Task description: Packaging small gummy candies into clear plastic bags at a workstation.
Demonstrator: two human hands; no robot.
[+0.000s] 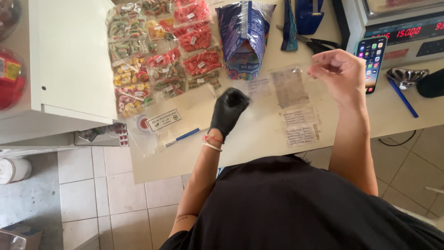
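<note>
- at the far left, around your nine o'clock, a white cabinet (64,55) stands beside the table (249,139).
- at about eleven o'clock on the table, small sealed bags of coloured candy (157,55) lie in overlapping rows.
- just below them, toward ten o'clock, a pack of flat clear bags with a white label (159,122) rests with a blue and white pen (182,137) lying on its lower edge.
- your left hand (228,111), in a black glove, is curled into a closed fist over the table at about twelve o'clock; you cannot tell whether anything is inside it. red and white bands sit at its wrist.
- beyond that fist, an opened blue candy bag (243,41) stands with its top spread.
- at one o'clock, a clear bag (290,87) is lifted above the table; your bare right hand (340,76) pinches its upper right corner between thumb and fingers, the other fingers loosely bent.
- under it, paper labels (300,126) lie flat on the table.
- at two o'clock, a phone (373,62) leans against a scale (397,32), with a blue pen (402,97) and a metal scoop (407,76) just beside them.
</note>
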